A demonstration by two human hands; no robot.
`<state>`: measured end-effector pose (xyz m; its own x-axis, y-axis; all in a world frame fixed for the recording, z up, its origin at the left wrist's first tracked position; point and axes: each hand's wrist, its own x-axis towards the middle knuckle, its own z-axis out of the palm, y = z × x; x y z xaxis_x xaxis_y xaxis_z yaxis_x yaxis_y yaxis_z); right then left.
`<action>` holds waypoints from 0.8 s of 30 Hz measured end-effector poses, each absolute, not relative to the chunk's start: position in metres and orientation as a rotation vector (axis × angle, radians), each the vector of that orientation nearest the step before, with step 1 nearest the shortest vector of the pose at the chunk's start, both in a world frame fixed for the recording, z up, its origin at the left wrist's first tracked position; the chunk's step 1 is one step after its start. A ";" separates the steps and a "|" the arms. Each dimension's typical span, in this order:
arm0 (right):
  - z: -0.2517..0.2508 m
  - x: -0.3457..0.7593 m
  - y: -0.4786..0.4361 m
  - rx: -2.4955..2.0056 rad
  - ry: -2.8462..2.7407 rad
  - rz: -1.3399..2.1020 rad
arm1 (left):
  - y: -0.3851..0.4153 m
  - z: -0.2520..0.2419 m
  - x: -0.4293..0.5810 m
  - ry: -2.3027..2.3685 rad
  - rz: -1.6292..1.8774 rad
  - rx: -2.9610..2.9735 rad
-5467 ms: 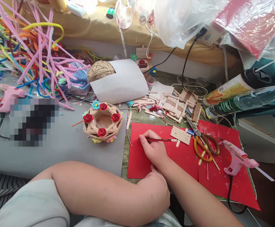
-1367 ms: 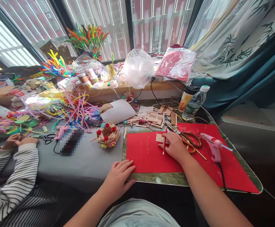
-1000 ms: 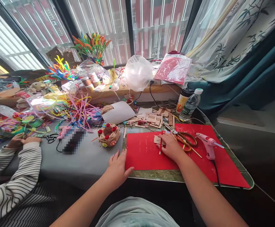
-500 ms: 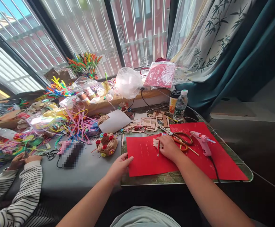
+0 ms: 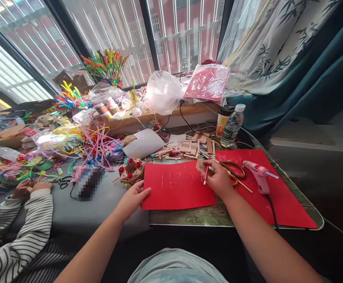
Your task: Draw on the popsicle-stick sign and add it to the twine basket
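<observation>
My left hand (image 5: pixel 132 199) grips the left edge of a red paper sheet (image 5: pixel 171 192), thumb on top. Faint pale lines mark its surface. Over the sheet's right edge, my right hand (image 5: pixel 220 181) is closed on a red pencil (image 5: pixel 207 169) and a small flat wooden piece (image 5: pixel 200 165). Scissors with brown handles (image 5: pixel 233 169) lie just beyond that hand, partly hidden by it. A twine basket with red flowers (image 5: pixel 131 173) stands against the sheet's left side, partly covered by it.
A pink glue gun (image 5: pixel 260 177) rests on another red sheet (image 5: pixel 289 208) at right. A water bottle (image 5: pixel 233 127) and a cup (image 5: pixel 223 122) stand behind. Wooden sticks (image 5: pixel 189 147) are piled at the back. Another person's hands (image 5: pixel 31 188) are at far left.
The red sheet has shifted left with my left hand and now overlaps the basket. My right hand has moved right, lifting the wooden piece off the sheet along with the pencil.
</observation>
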<state>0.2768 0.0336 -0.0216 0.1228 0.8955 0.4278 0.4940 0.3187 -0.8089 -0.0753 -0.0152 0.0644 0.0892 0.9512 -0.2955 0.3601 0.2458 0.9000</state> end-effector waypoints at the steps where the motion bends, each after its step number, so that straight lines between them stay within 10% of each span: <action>1: -0.022 0.276 0.034 -1.328 -1.532 0.476 | -0.015 0.068 -0.081 1.502 0.691 1.327; 11: -0.016 0.275 0.032 -1.353 -1.393 0.627 | 0.020 0.071 -0.142 1.996 0.336 2.642; 24: -0.012 0.270 0.033 -1.381 -1.542 0.579 | 0.057 0.081 -0.161 2.006 -0.059 2.675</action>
